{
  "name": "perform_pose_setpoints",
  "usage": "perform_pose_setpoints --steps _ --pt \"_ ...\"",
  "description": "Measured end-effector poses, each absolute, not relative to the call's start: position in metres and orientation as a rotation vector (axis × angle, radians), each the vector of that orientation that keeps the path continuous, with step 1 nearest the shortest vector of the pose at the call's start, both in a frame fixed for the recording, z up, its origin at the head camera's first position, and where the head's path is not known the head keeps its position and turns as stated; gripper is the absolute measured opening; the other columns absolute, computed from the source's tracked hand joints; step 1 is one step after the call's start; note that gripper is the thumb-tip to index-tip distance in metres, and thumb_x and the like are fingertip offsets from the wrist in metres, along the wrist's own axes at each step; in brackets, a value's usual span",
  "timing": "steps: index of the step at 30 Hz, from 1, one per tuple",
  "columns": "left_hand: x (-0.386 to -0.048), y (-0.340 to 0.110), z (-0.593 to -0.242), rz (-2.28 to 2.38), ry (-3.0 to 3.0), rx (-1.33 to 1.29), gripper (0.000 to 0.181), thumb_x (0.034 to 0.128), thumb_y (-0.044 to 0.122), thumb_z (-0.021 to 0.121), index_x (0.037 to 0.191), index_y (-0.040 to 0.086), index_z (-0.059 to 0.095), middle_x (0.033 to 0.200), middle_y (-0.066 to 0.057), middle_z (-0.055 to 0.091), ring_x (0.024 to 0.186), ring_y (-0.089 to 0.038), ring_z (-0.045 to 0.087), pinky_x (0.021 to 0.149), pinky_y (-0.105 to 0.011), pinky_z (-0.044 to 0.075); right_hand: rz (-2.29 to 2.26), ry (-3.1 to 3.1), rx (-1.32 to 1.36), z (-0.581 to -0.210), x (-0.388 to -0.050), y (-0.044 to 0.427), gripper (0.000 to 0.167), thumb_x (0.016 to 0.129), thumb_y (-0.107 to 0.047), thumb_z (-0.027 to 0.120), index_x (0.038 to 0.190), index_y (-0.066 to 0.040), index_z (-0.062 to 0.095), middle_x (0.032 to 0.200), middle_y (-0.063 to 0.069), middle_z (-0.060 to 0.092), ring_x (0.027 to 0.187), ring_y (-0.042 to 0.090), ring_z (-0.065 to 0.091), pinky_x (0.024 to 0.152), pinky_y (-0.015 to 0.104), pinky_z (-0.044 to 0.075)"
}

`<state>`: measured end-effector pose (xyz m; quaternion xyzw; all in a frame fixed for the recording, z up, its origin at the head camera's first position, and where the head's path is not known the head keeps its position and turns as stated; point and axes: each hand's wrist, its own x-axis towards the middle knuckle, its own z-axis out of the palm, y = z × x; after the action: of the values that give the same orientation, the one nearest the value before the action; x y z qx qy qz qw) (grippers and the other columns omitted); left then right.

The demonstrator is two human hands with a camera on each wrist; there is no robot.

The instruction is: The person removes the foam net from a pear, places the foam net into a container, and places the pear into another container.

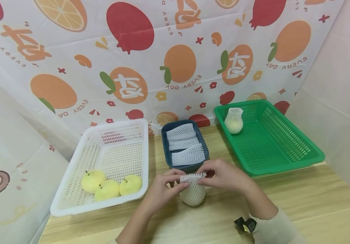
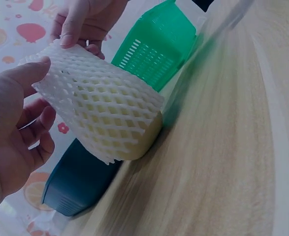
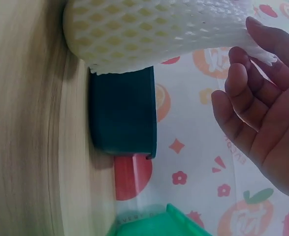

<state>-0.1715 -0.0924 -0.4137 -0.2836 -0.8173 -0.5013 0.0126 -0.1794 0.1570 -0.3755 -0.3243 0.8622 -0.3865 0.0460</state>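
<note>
A white foam net sleeve [image 1: 193,193] stands on the table, stretched over a yellow fruit [image 2: 150,142] whose bottom shows below the netting. My left hand [image 1: 165,185] pinches the left side of the sleeve's top rim between thumb and fingers. On the opposite side of that rim, my right hand [image 1: 224,176] pinches the netting the same way. In the right wrist view the right thumb and index finger hold the sleeve's edge, the other fingers [image 3: 245,93] loosely bent. The fruit's top is hidden inside the sleeve.
At left, a white basket [image 1: 146,152] holds three yellow pears [image 1: 130,184]. Behind my hands, a dark blue bin [image 1: 207,149] contains several flat foam nets [image 1: 187,154]. A green basket [image 1: 285,166] at right holds one netted fruit [image 1: 234,123]. A fruit-print cloth [image 1: 175,101] hangs behind.
</note>
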Motion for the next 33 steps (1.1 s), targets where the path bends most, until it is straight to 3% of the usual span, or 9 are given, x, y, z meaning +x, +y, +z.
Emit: perform_pose_setpoints --steps 6,17,25,33 --pt "-0.169 -0.091 -0.411 -1.563 -2.524 -0.888 0.015 0.0857 0.028 0.076 0.098 0.021 0.078 0.1 0.01 0.068 0.071 -0.006 0.052 0.057 -0.022 0.045 -1.244 2.657 -1.076 -0.375 -0.177 0.151 0.015 0.086 -0.027 0.077 0.098 -0.018 0.076 0.091 -0.009 0.07 0.079 0.002 0.061 0.07 0.022 0.055" --pt "-0.168 -0.084 -0.412 -1.543 -2.402 -0.957 0.015 0.0833 0.022 0.078 0.097 0.015 0.078 0.097 0.003 0.071 0.07 -0.005 0.052 0.056 -0.021 0.046 -1.338 2.692 -1.139 -0.377 -0.172 0.141 0.015 0.085 -0.026 0.078 0.097 -0.018 0.076 0.092 -0.009 0.073 0.08 0.001 0.062 0.068 0.022 0.055" --pt "-0.167 -0.081 -0.409 -1.47 -2.366 -0.903 0.007 0.0837 0.017 0.078 0.09 0.016 0.075 0.091 0.008 0.07 0.068 -0.003 0.051 0.055 -0.021 0.047 -1.238 2.68 -1.011 -0.376 -0.172 0.142 0.044 0.08 -0.035 0.081 0.119 -0.02 0.069 0.103 -0.012 0.064 0.083 0.009 0.057 0.07 0.026 0.055" --pt "-0.165 -0.081 -0.409 -1.502 -2.33 -0.884 0.008 0.0823 0.018 0.079 0.088 0.016 0.075 0.09 0.007 0.069 0.066 -0.003 0.051 0.053 -0.021 0.046 -1.196 2.65 -1.103 -0.38 -0.175 0.138 0.019 0.082 -0.025 0.081 0.098 -0.022 0.073 0.093 -0.014 0.065 0.081 0.004 0.057 0.072 0.025 0.053"
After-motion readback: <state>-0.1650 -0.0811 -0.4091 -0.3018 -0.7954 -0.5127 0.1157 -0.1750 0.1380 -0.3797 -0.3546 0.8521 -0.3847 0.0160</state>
